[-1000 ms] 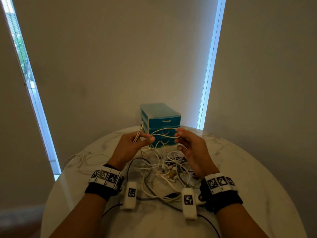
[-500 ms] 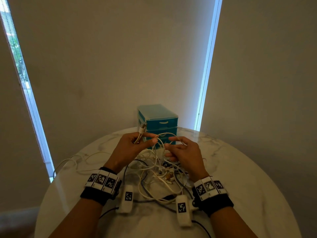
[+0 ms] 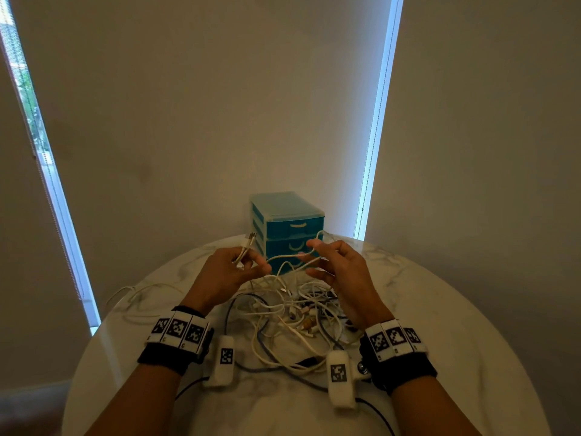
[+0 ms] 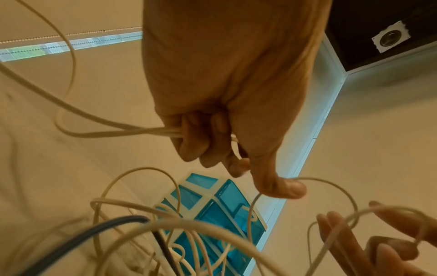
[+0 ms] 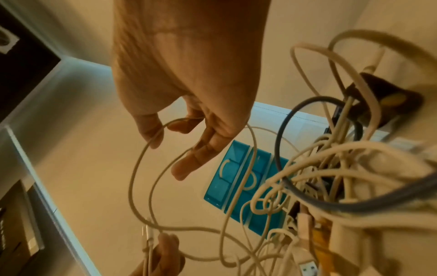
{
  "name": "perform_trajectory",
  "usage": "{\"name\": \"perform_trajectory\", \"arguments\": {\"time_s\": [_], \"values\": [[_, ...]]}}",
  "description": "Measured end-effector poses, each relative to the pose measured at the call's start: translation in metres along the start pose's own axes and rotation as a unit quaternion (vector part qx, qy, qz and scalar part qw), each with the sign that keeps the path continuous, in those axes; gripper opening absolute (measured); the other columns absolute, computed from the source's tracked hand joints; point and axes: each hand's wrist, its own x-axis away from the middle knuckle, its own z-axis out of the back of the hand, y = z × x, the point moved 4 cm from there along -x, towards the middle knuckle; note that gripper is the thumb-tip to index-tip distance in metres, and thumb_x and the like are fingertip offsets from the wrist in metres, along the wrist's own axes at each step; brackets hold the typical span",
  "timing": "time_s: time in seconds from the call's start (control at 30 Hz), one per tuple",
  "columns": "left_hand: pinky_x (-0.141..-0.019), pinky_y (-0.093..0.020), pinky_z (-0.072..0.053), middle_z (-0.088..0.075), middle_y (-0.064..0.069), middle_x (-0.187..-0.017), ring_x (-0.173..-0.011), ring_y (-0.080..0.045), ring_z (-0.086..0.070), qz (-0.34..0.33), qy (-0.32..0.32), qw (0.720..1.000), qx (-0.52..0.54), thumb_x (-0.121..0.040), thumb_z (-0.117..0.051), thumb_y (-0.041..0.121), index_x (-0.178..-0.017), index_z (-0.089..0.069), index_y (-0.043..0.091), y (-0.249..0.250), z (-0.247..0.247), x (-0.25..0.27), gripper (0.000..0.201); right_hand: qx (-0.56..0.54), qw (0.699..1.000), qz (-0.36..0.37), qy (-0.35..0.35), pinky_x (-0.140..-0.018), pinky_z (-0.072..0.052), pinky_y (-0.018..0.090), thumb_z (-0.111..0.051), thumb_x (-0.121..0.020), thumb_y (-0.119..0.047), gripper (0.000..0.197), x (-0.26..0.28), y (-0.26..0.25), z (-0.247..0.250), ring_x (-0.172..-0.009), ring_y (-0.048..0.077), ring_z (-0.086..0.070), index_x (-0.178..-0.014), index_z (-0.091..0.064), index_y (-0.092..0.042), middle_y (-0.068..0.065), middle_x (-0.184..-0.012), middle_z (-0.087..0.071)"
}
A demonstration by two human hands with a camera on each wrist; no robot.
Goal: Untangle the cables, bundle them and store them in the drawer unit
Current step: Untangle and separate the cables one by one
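Note:
My left hand (image 3: pixel 251 265) grips a white cable (image 3: pixel 284 258) in its curled fingers (image 4: pixel 208 147), and the cable's plug end (image 3: pixel 250 239) sticks up above the fist. The same cable runs across to my right hand (image 3: pixel 314 259), where a loop of it (image 5: pixel 141 168) hangs over the thumb and loosely extended fingers (image 5: pixel 196 162). Both hands hover above a tangle of white and dark cables (image 3: pixel 292 309) on the round marble table (image 3: pixel 440 309). The teal drawer unit (image 3: pixel 294 221) stands just behind the hands with its drawers closed.
Another white cable (image 3: pixel 132 294) lies loose on the left of the table. A dark cable (image 3: pixel 232 306) loops through the tangle toward the front edge. The wall with window strips stands close behind the drawer unit.
Half a second ago my hands were close together. My right hand has since moved right and up, drawing a loop of the white cable out from the left hand, which keeps its grip.

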Motion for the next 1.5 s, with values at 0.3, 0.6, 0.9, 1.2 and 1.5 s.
{"name": "perform_trajectory", "arguments": {"time_s": [0.3, 0.6, 0.9, 1.2, 1.5], "values": [[-0.090, -0.028, -0.054, -0.081, 0.002, -0.097, -0.096, -0.008, -0.074, 0.024, 0.156, 0.969, 0.188, -0.089, -0.085, 0.038, -0.097, -0.079, 0.017, 0.006, 0.010, 0.004, 0.023, 0.289, 0.955, -0.066, 0.009, -0.048, -0.049, 0.025, -0.076, -0.088, -0.061, 0.043, 0.002, 0.020, 0.018, -0.045, 0.011, -0.058, -0.106, -0.073, -0.022, 0.001, -0.055, -0.067], [-0.083, -0.025, -0.061, -0.080, -0.007, -0.104, -0.100, -0.020, -0.078, -0.081, -0.026, 0.981, 0.174, -0.089, -0.085, 0.016, -0.096, -0.079, 0.007, 0.048, -0.014, 0.017, 0.013, 0.294, 0.949, 0.104, 0.047, -0.066, -0.051, 0.015, -0.081, -0.091, -0.046, 0.045, -0.006, 0.016, 0.012, -0.082, 0.012, -0.068, -0.132, -0.064, -0.039, -0.001, -0.090, -0.071], [-0.047, -0.029, -0.021, -0.076, -0.014, -0.099, -0.050, -0.015, -0.027, -0.113, -0.050, 0.955, 0.270, -0.097, -0.070, 0.027, -0.102, -0.064, 0.013, 0.052, -0.006, 0.017, 0.016, 0.314, 0.941, 0.068, 0.104, -0.072, -0.056, 0.033, -0.075, -0.094, -0.046, 0.047, -0.012, 0.026, 0.026, -0.079, 0.017, -0.067, -0.130, -0.050, -0.032, 0.002, -0.087, -0.066], [-0.042, -0.018, -0.022, -0.066, -0.002, -0.089, -0.046, -0.006, -0.018, -0.114, -0.026, 0.882, 0.456, -0.086, -0.083, 0.052, -0.105, -0.060, 0.023, 0.047, 0.009, 0.011, 0.042, 0.366, 0.930, -0.025, 0.028, -0.069, -0.051, 0.023, -0.072, -0.099, -0.027, 0.052, -0.014, 0.042, 0.028, -0.075, 0.010, -0.068, -0.148, -0.053, -0.027, -0.004, -0.079, -0.068], [-0.044, -0.023, -0.016, -0.067, -0.001, -0.089, -0.047, -0.010, -0.014, -0.081, 0.013, 0.888, 0.453, -0.106, -0.053, 0.026, -0.104, -0.057, 0.022, 0.039, 0.017, 0.008, 0.006, 0.164, 0.960, -0.197, -0.113, -0.055, -0.042, 0.027, -0.062, -0.085, -0.024, 0.039, -0.051, 0.028, 0.003, -0.064, 0.017, -0.052, -0.120, -0.063, -0.007, 0.010, -0.090, -0.060]]}}
